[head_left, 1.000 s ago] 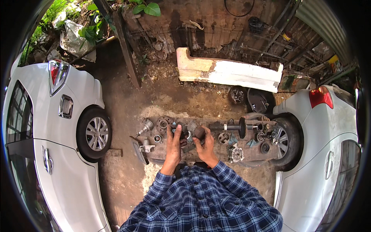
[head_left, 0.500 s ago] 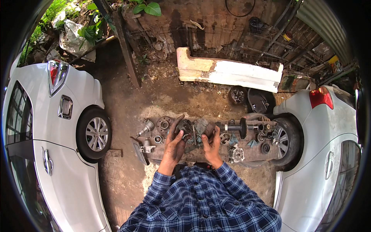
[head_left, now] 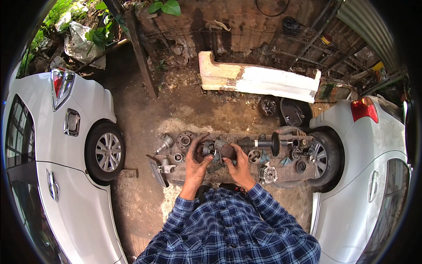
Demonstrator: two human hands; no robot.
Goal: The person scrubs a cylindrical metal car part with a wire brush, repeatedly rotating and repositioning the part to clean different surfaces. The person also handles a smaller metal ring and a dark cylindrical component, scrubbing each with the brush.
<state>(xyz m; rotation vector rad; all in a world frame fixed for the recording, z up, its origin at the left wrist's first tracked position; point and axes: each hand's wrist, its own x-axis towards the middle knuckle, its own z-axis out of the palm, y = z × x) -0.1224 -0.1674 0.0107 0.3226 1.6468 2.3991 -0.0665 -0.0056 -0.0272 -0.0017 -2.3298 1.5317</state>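
My left hand (head_left: 196, 166) is wrapped around a dark, greasy metal car part (head_left: 208, 148) above the middle of the table. Close to its right, my right hand (head_left: 241, 167) grips a flat, dark brown piece with a rounded face (head_left: 228, 152) between thumb and fingers. The two held pieces are near each other; whether they touch, I cannot tell. Behind them lies a grey, crumpled-looking thing (head_left: 225, 141), partly covered by the hands. Left of my left hand rest a round hub (head_left: 185, 139) and a small metal ring (head_left: 179, 157).
The worn table (head_left: 285, 175) carries a shock absorber (head_left: 275, 144), a pale metal housing (head_left: 268, 174), blue rags and several round parts. Silver cars flank it, their wheels (head_left: 105, 151) at each side. Beyond lie a white body panel (head_left: 259, 78) and a black basin (head_left: 295, 113).
My right hand has turned the brown piece so its broad face shows, and has brought it slightly left and nearer. The metal part in my left hand is tilted differently.
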